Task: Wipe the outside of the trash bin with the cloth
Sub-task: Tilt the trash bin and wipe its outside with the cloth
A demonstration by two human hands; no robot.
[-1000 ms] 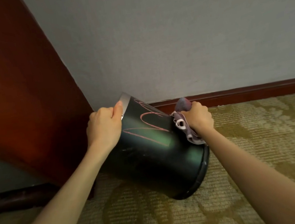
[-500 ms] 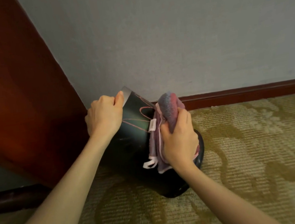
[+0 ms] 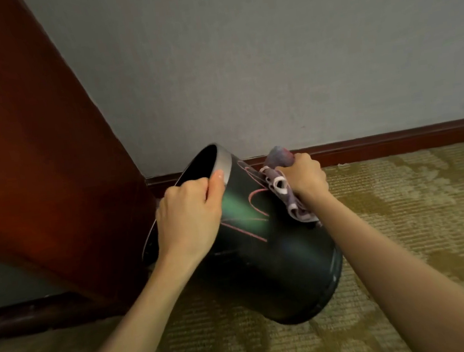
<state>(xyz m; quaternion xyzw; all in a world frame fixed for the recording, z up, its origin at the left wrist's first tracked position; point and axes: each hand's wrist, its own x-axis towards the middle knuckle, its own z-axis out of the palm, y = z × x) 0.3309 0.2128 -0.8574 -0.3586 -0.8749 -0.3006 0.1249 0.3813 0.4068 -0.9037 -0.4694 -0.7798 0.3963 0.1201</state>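
Trash bin (image 3: pixel 279 257) tilted on carpet (image 3: pixel 405 213), base down. Left hand (image 3: pixel 189 219) fingers (image 3: pixel 214 185) clamp rim – keep firm. Right hand (image 3: pixel 302 177) fisted around cloth (image 3: pixel 286 198), pressed on wall beyond fingers – advise long overlapping strokes, rotating bin.

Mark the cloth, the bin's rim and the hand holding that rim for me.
cloth (image 3: pixel 280 189): head view, on the bunched folds beside the right hand.
bin's rim (image 3: pixel 224 159): head view, on the grey band at the bin's opening.
left hand (image 3: pixel 189 219): head view, on the back of the hand.
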